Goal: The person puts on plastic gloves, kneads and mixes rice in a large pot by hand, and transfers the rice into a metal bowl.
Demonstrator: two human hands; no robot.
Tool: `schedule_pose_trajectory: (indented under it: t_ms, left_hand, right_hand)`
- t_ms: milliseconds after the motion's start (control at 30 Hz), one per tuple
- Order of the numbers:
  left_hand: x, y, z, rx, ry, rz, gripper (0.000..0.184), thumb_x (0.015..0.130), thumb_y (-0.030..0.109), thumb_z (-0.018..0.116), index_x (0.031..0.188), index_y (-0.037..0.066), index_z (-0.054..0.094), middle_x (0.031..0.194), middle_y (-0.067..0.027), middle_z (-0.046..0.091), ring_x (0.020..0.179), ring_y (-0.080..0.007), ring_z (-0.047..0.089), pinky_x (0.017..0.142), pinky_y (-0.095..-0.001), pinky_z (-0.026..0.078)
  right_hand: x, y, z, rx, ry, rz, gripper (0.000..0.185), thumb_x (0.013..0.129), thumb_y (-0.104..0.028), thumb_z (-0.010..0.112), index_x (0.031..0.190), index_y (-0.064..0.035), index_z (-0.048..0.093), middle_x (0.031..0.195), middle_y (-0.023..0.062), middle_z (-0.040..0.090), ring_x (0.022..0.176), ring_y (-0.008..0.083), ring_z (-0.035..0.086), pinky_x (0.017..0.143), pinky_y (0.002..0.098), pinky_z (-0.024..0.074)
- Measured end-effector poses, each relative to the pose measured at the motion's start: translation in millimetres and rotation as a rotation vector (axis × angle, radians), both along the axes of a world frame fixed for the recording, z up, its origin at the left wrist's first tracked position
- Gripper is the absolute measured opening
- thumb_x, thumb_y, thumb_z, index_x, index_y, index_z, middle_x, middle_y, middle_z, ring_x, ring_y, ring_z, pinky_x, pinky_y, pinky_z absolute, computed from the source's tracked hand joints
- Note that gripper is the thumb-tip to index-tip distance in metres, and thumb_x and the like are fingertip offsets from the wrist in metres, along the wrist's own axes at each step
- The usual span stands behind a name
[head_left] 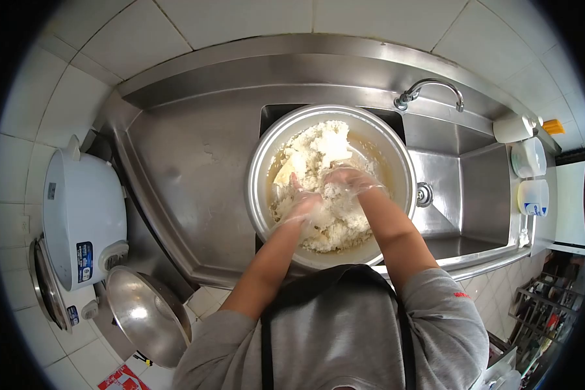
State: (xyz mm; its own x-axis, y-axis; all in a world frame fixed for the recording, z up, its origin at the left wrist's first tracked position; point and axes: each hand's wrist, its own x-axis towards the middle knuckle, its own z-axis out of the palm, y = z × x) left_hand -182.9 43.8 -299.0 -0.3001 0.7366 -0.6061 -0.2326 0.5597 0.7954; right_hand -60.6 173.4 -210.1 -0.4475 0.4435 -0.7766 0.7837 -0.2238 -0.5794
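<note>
I'd work left hand point(305, 205) and right hand point(346, 177) gently through the rice point(343, 233); whether either grips any, I can't tell.

Tub lettering point(535, 208) too small, red-and-white sheet point(123, 380) cut off below
</note>
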Motion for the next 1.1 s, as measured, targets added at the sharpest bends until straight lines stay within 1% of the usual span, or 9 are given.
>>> schedule_pose_trajectory:
  t_ms: [100,167,333,467,567,700,900,1033,1100]
  left_hand:
    - [4,17,-22,0.073,-0.409,0.284,0.061,0.08,0.025,0.056,0.135,0.015,0.032,0.125,-0.0189,0.045,0.103,-0.0323,0.053,0.085,-0.0341,0.043]
    - [3,22,53,-0.118,-0.534,0.311,0.054,0.082,0.031,0.056,0.131,0.016,0.04,0.127,-0.0168,0.044,0.105,-0.0315,0.052,0.084,-0.0339,0.043]
    - [9,21,111,-0.125,-0.401,0.095,0.041,0.087,0.04,0.05,0.117,0.013,0.056,0.116,-0.0119,0.056,0.101,-0.0218,0.056,0.077,-0.0346,0.048]
    - [15,17,134,0.073,-0.546,0.08,0.043,0.085,0.042,0.052,0.113,0.011,0.058,0.104,-0.0061,0.062,0.093,-0.0164,0.059,0.074,-0.0278,0.049]
    - [16,12,120,0.291,-0.599,0.118,0.043,0.086,0.041,0.051,0.114,0.01,0.057,0.106,-0.0063,0.062,0.095,-0.0168,0.059,0.077,-0.0279,0.049]
    - [16,-3,152,0.219,-0.555,0.191,0.048,0.089,0.038,0.047,0.127,0.008,0.045,0.119,-0.0087,0.054,0.105,-0.0228,0.053,0.09,-0.0337,0.044]
    - [6,-5,139,0.146,-0.338,0.109,0.056,0.087,0.033,0.054,0.134,0.009,0.033,0.124,-0.0103,0.05,0.11,-0.0231,0.05,0.092,-0.0333,0.041]
    - [-1,13,109,0.127,0.041,0.024,0.065,0.085,0.029,0.058,0.138,0.009,0.025,0.127,-0.0114,0.047,0.114,-0.0233,0.047,0.093,-0.0331,0.039]
    - [-3,22,92,0.221,0.168,0.042,0.07,0.084,0.027,0.06,0.14,0.01,0.02,0.128,-0.0119,0.046,0.115,-0.0234,0.046,0.094,-0.0329,0.039]
  right_hand:
    - [10,-21,-4,-0.22,0.192,-0.077,0.057,0.071,-0.021,0.07,0.123,-0.0099,0.051,0.123,0.0155,0.053,0.123,0.0284,0.04,0.105,0.0363,0.0246]
    - [17,-47,-13,-0.261,0.451,-0.227,0.069,0.069,-0.018,0.073,0.13,-0.0107,0.043,0.122,0.0176,0.053,0.126,0.0287,0.035,0.108,0.037,0.0177]
    - [10,-58,15,-0.011,0.488,-0.256,0.076,0.069,-0.009,0.073,0.134,-0.0018,0.034,0.12,0.0191,0.053,0.113,0.0232,0.049,0.095,0.0289,0.0388]
    - [8,-62,51,0.193,0.398,-0.182,0.075,0.069,-0.015,0.073,0.133,-0.0023,0.035,0.128,0.018,0.046,0.115,0.0257,0.048,0.097,0.0298,0.0366]
    - [5,-64,69,0.338,0.364,-0.087,0.068,0.071,-0.024,0.071,0.13,-0.0059,0.043,0.139,0.0132,0.035,0.119,0.0266,0.043,0.101,0.031,0.0326]
    - [4,-66,96,0.483,0.385,-0.09,0.064,0.069,-0.026,0.075,0.122,-0.0029,0.049,0.121,0.0168,0.054,0.11,0.0283,0.052,0.097,0.0319,0.0368]
    - [12,-74,140,0.357,0.134,-0.132,0.079,0.069,-0.064,0.061,0.116,-0.0008,0.055,0.105,0.0256,0.059,0.106,0.0342,0.053,0.091,0.0394,0.0404]
    - [21,-83,103,0.447,0.046,-0.013,0.08,0.07,-0.067,0.054,0.115,-0.0012,0.057,0.116,0.0285,0.052,0.113,0.036,0.048,0.094,0.0406,0.038]
    - [24,-93,59,0.786,0.195,-0.059,0.071,0.068,-0.061,0.062,0.113,-0.0046,0.06,0.123,0.024,0.047,0.115,0.0357,0.044,0.097,0.0408,0.035]
